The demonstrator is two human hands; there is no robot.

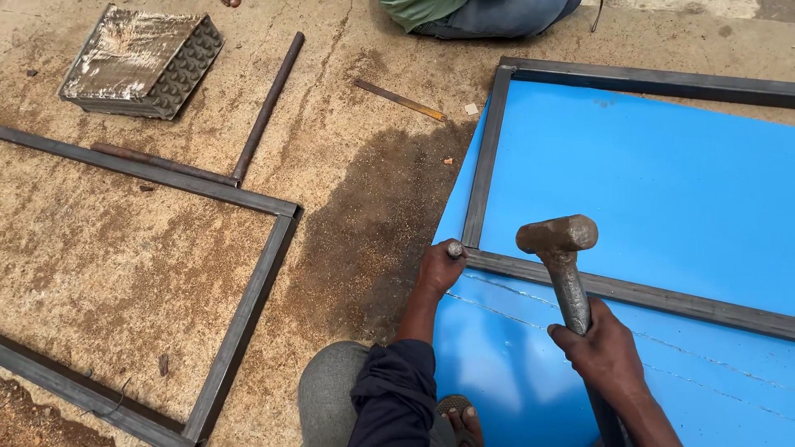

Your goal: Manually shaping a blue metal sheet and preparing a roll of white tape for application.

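My left hand (439, 266) is closed around a short steel chisel (455, 248), whose top end pokes out above my fist, set upright on the blue metal sheet (662, 182) beside the corner of a grey steel frame (487, 157). My right hand (603, 348) grips the handle of a heavy rusty hammer (559, 240), whose head hangs raised to the right of the chisel, above the frame's near bar. A scored line crosses the blue sheet below the frame.
A second steel frame (248, 298) lies on the concrete floor at left. Near it lie a rusty rod (267, 108), a patterned block (141, 62) and a flat metal strip (400, 99). Another person (480, 15) sits at the top. My knee (327, 397) and sandalled foot are below.
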